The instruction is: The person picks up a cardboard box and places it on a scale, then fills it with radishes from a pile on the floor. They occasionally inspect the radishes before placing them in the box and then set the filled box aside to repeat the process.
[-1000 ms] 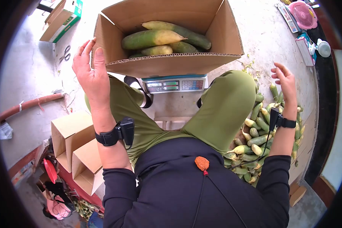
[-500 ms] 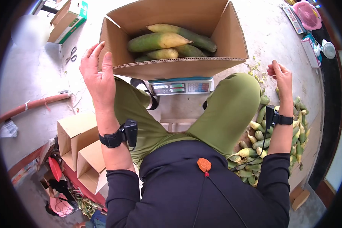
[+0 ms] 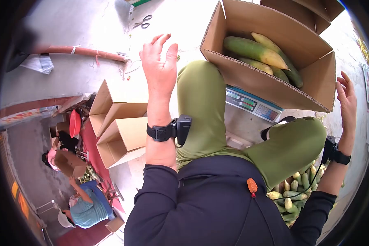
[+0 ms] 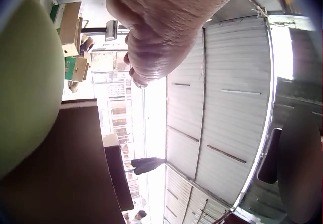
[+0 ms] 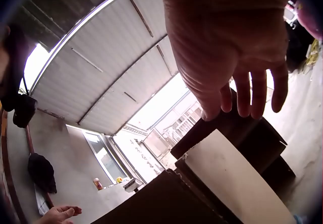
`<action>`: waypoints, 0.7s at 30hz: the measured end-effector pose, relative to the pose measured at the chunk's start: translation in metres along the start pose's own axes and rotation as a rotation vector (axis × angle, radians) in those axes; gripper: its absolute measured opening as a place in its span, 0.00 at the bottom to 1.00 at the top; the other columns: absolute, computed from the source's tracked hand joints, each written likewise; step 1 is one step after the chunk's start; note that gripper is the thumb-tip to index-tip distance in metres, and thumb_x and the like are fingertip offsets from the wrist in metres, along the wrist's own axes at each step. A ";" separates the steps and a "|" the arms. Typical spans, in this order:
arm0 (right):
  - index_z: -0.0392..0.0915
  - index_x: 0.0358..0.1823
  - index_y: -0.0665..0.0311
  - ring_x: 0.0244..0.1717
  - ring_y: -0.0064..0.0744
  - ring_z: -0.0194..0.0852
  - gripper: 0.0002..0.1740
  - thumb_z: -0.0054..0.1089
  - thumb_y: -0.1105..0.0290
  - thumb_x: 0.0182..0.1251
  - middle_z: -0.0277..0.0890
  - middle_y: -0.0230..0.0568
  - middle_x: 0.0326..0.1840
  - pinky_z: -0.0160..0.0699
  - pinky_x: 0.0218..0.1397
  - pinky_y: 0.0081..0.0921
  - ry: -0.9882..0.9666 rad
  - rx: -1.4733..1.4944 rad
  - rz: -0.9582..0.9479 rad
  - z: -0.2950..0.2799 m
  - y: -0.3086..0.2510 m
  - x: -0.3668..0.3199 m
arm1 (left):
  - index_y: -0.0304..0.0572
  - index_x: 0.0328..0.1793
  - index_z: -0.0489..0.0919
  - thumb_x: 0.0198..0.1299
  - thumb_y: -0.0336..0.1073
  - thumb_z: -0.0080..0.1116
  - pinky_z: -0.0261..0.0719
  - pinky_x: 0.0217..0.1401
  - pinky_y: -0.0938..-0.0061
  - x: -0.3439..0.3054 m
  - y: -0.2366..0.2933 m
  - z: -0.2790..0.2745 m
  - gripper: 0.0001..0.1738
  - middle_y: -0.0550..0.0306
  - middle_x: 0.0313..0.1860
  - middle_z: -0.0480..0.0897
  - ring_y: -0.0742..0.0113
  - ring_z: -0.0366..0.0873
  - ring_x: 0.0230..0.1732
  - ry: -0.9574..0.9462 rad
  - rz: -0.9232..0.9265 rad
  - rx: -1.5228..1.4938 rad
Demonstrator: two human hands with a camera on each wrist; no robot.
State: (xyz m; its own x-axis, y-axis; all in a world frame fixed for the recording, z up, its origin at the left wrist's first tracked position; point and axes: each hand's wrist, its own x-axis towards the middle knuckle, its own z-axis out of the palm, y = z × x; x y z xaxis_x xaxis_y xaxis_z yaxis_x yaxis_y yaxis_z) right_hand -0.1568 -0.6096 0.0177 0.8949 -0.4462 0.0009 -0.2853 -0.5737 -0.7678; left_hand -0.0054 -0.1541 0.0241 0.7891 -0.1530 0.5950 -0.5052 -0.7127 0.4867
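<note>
My left hand [image 3: 159, 69] is raised left of an open cardboard box [image 3: 266, 84], fingers loosely bent with the thumb apart, holding nothing. Just off the box's right end is my right hand [image 3: 347, 102], its fingers relaxed and spread in the right wrist view, with nothing in them. Several large green radishes [image 3: 254, 50] with pale yellow ends lie in the box. Under it, between the knees, stands a digital scale [image 3: 252, 103] with a lit display and keypad.
More green radishes [image 3: 295, 192] are heaped on the floor by the right leg. Open cartons [image 3: 131, 133] stand at the left. Scissors [image 3: 142, 21] and a reddish pipe [image 3: 86, 51] lie farther off. A person in a teal top [image 3: 88, 209] handles a small carton [image 3: 69, 163] at lower left.
The head view has swung left, so box, scale and radish pile appear farther right, and people at lower left come into view. My right hand is closer to the box's right end.
</note>
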 end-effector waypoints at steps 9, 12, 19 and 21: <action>0.64 0.65 0.65 0.50 0.21 0.69 0.26 0.50 0.60 0.70 0.71 0.37 0.55 0.69 0.49 0.19 -0.097 0.099 0.101 0.010 0.011 0.016 | 0.40 0.47 0.81 0.55 0.37 0.61 0.70 0.53 0.62 -0.065 -0.081 -0.046 0.15 0.46 0.46 0.78 0.50 0.72 0.51 -0.235 -0.149 0.267; 0.66 0.63 0.71 0.58 0.25 0.66 0.25 0.49 0.62 0.71 0.70 0.39 0.59 0.61 0.63 0.20 -0.028 0.103 -0.012 0.011 0.029 0.024 | 0.40 0.47 0.80 0.54 0.37 0.61 0.70 0.55 0.62 -0.095 -0.101 -0.064 0.15 0.45 0.45 0.79 0.49 0.73 0.51 -0.267 -0.238 0.357; 0.64 0.64 0.71 0.58 0.24 0.66 0.25 0.48 0.62 0.71 0.70 0.39 0.59 0.61 0.63 0.20 -0.052 0.160 0.031 0.018 0.022 0.027 | 0.34 0.68 0.61 0.54 0.46 0.60 0.66 0.64 0.57 -0.154 -0.222 -0.204 0.38 0.35 0.60 0.71 0.42 0.68 0.61 -0.005 -0.784 0.854; 0.64 0.64 0.70 0.58 0.24 0.65 0.25 0.48 0.61 0.72 0.69 0.39 0.60 0.61 0.62 0.19 -0.058 0.220 0.068 0.024 0.016 0.024 | 0.33 0.73 0.50 0.52 0.55 0.61 0.62 0.69 0.60 -0.175 -0.263 -0.240 0.51 0.31 0.66 0.64 0.41 0.62 0.67 -0.112 -1.009 0.865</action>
State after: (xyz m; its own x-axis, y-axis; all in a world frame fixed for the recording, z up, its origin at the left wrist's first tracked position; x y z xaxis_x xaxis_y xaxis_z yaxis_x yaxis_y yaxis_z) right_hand -0.1317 -0.6126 -0.0101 0.8962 -0.4351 -0.0869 -0.2693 -0.3777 -0.8859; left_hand -0.0947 0.2243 -0.0550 0.7291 0.6698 0.1405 0.6634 -0.7422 0.0955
